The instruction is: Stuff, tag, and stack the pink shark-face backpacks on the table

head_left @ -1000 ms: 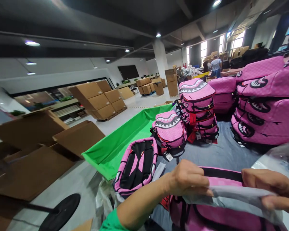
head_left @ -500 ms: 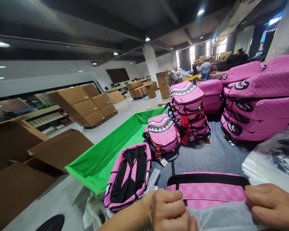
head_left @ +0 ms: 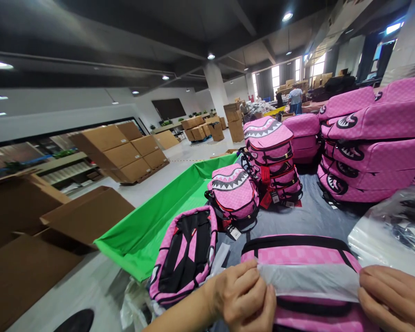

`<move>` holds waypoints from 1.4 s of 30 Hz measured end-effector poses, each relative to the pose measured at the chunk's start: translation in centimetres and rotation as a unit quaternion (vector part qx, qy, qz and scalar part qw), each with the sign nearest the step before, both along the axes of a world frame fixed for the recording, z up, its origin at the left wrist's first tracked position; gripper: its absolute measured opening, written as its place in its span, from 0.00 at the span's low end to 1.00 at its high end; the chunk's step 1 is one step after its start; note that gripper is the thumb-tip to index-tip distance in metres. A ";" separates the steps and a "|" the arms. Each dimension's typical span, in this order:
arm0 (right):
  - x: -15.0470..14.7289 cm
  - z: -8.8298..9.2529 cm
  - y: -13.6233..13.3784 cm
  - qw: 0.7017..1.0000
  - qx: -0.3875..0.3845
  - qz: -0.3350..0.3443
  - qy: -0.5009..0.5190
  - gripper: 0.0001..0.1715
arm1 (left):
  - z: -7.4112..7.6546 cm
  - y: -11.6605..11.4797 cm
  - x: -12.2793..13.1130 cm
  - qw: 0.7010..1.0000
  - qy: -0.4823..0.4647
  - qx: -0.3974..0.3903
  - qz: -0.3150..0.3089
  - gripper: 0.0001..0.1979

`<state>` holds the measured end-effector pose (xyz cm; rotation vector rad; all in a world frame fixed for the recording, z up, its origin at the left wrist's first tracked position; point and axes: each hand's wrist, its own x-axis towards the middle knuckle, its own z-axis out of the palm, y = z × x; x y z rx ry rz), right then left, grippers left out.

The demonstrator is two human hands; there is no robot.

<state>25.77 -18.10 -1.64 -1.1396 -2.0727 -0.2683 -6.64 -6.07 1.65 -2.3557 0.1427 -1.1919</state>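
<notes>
A strip of translucent plastic [head_left: 307, 280] is stretched between my two hands. Its left end is pinched in my left hand [head_left: 244, 295], and its right end in the closed fingers of my right hand [head_left: 392, 295]. Right behind and below the plastic lies a pink checkered bag with black trim [head_left: 297, 253], partly covered by the strip and cut off by the bottom of the view. To the left of my hands, a pink backpack [head_left: 185, 253] rests with its black back panel and straps facing up, some clear plastic around its lower end.
Pink shark-mouth backpacks [head_left: 233, 189] stand beyond on the grey table cover [head_left: 318, 221], with a taller pile [head_left: 376, 129] at right. Clear plastic bags [head_left: 376, 240] lie near my right hand. A green fabric-sided bin [head_left: 134, 230] and open cartons [head_left: 86, 214] are left; people work far back.
My hands have drawn the plastic into a narrower, tauter strip. More of the pink bag shows above and below it, and its top edge sits higher in view.
</notes>
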 end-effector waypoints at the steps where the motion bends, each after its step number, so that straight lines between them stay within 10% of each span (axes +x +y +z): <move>1: -0.1 0.1 0.3 1.000 0.012 -0.002 -0.014 0.18 | -0.5 0.4 -0.2 1.000 -0.011 0.013 -0.002 0.07; 5: 0.1 -0.1 1.0 0.999 0.004 -0.029 -0.041 0.15 | 0.5 2.2 -0.1 0.998 -0.017 -0.049 -0.034 0.18; 9: 0.1 0.4 0.5 0.997 0.031 -0.010 -0.066 0.18 | 5.7 3.1 3.2 0.941 -0.115 -0.318 0.025 0.19; 13: 0.6 2.3 1.1 0.973 0.157 0.046 -0.162 0.15 | 9.8 3.0 8.9 0.848 0.237 -0.471 0.043 0.20; 17: -0.2 3.3 2.3 0.965 0.183 -0.020 -0.189 0.16 | 10.3 1.8 11.6 0.794 0.440 -0.407 0.100 0.19; 22: -2.7 3.4 2.2 0.973 0.156 -0.091 -0.146 0.20 | 8.9 0.7 10.1 0.858 0.431 -0.230 0.160 0.12; 26: -1.9 3.5 1.2 1.000 0.014 -0.003 -0.028 0.15 | 7.3 0.4 9.1 0.883 0.411 -0.088 0.210 0.05; 34: 0.7 4.0 3.9 0.960 -0.205 0.057 0.182 0.19 | 7.0 -0.2 9.1 0.892 0.366 -0.045 0.262 0.04; 42: -1.8 3.7 6.1 0.993 -0.114 -0.015 0.027 0.17 | 7.0 -0.6 9.0 0.887 0.348 -0.059 0.297 0.05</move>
